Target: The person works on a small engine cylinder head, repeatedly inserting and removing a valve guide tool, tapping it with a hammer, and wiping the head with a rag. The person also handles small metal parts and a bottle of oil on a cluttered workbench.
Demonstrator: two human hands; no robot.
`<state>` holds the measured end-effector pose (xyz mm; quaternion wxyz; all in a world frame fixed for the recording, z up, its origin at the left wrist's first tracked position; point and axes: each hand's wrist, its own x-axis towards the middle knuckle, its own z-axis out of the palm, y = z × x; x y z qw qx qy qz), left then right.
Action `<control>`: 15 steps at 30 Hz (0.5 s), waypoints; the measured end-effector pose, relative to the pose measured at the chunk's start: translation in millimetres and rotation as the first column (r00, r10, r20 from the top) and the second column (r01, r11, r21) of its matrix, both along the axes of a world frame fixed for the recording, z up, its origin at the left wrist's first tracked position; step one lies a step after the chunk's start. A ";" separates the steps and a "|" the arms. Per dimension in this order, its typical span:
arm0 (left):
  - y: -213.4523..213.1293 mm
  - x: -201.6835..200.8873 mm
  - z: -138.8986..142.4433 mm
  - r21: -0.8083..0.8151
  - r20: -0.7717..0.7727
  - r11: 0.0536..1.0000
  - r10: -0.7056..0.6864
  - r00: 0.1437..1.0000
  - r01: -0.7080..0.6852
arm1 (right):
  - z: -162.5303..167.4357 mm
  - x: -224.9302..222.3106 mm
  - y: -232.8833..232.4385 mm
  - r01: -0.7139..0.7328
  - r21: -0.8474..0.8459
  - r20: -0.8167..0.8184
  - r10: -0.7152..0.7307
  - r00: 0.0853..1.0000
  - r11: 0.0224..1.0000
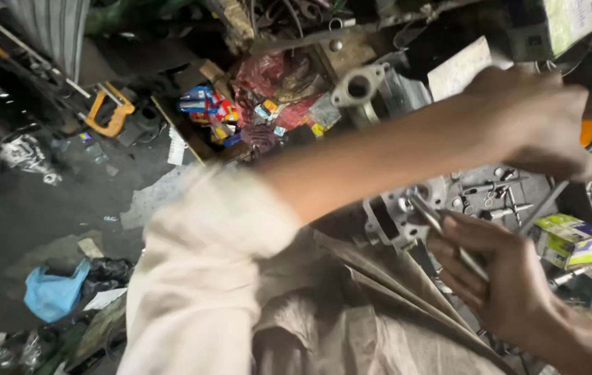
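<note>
My left arm, in a rolled cream sleeve, stretches across from the lower left, and my left hand [532, 118] hangs at the upper right with its back to the camera and its fingers curled down. What is under the fingers is hidden. My right hand [497, 278] comes in from the lower right, closed around a slim metal tool [429, 217]. The tool's tip rests at a grey cast metal engine part [396, 215], which lies on brown sackcloth [379, 319]. Loose metal bits [497, 194] lie just behind the part, below my left hand.
Small yellow-green cartons [573, 239] are stacked at the right. Further back lie a grey flanged casting [358, 87], a red plastic bag [268, 76] and several coloured small boxes [205, 111]. An orange saw frame [112, 111] and a blue bag [53, 292] lie on the dark floor at left.
</note>
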<state>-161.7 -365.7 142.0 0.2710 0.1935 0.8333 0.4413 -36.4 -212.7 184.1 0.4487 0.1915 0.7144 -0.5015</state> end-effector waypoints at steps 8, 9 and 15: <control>6.4 32.2 50.8 -0.105 -0.408 0.994 -0.055 0.911 0.013 | -13.7 11.2 65.3 0.243 -0.490 -0.100 -0.331 0.938 0.837; -8.7 53.1 64.8 -0.171 -0.373 0.983 -0.001 0.928 -0.067 | -6.2 7.3 72.5 0.183 -0.516 -0.292 -0.373 0.880 0.836; -2.8 210.4 39.9 -0.214 -0.365 0.976 -0.045 0.930 -0.037 | 51.6 -16.0 49.1 -0.393 0.657 -0.751 0.608 -0.259 0.644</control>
